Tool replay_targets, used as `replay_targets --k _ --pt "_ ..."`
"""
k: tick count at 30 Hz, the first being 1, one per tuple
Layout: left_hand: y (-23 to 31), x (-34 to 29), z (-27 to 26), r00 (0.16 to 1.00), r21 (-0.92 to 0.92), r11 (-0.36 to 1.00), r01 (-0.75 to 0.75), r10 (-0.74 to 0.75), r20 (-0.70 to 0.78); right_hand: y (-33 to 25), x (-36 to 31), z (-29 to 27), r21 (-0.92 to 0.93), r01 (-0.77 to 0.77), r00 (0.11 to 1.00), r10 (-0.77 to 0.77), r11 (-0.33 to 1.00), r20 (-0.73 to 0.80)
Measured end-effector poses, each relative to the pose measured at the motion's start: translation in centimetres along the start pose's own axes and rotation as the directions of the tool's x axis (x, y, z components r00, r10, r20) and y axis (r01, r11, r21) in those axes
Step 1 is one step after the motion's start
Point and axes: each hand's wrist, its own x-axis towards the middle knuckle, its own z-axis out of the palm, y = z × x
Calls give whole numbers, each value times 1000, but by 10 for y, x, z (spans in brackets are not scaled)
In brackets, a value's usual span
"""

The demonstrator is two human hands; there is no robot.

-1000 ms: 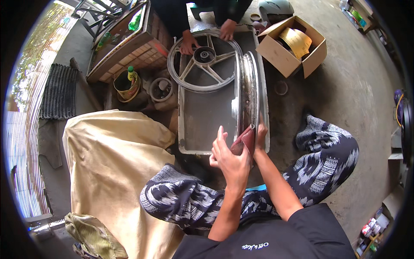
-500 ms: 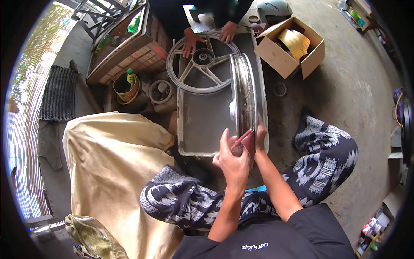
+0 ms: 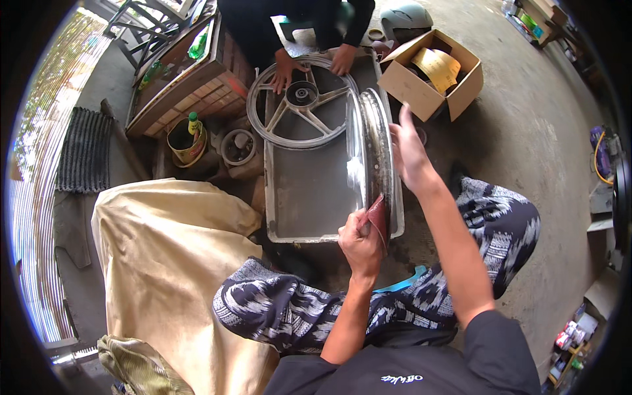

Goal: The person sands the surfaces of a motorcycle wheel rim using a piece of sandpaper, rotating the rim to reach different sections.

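Observation:
A metal wheel rim (image 3: 374, 148) stands on edge in front of me, over the right side of a shallow grey tray (image 3: 306, 191). My left hand (image 3: 359, 245) is closed on a folded dark red sheet of sandpaper (image 3: 378, 216), held at the near end of the rim. On the rim's right side, my right hand (image 3: 413, 157) is raised with its fingers apart and nothing in them. Whether its fingertips touch the rim I cannot tell. A second, spoked wheel (image 3: 294, 118) lies across the tray's far part, under a co-worker's two hands (image 3: 286, 70).
Beyond the tray at right stands an open cardboard box (image 3: 409, 84), with a grey helmet (image 3: 405, 21) behind it. Left of the tray are a bucket (image 3: 186, 155) with a bottle and a round pot (image 3: 238, 146). A beige cloth (image 3: 171, 243) drapes something at near left.
My right hand has left the near end of the rim and moved up and outward along its right side, opening. My left hand keeps the sandpaper at the rim.

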Motion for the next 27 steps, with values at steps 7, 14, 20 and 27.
replay_targets --k 7,14,20,27 --pt "-8 4 -2 1000 -77 997 -1 -1 -20 -21 6 36 116 -258 961 242 959 134" --pt "4 11 -14 989 -162 978 130 -117 88 12 4 35 178 -66 997 59 982 44" --pt "14 25 -11 995 -110 989 101 -97 40 -5 -21 53 229 -344 934 308 910 178" --pt "22 18 -16 989 -44 990 135 -132 67 3 -24 50 177 -319 940 287 931 187"
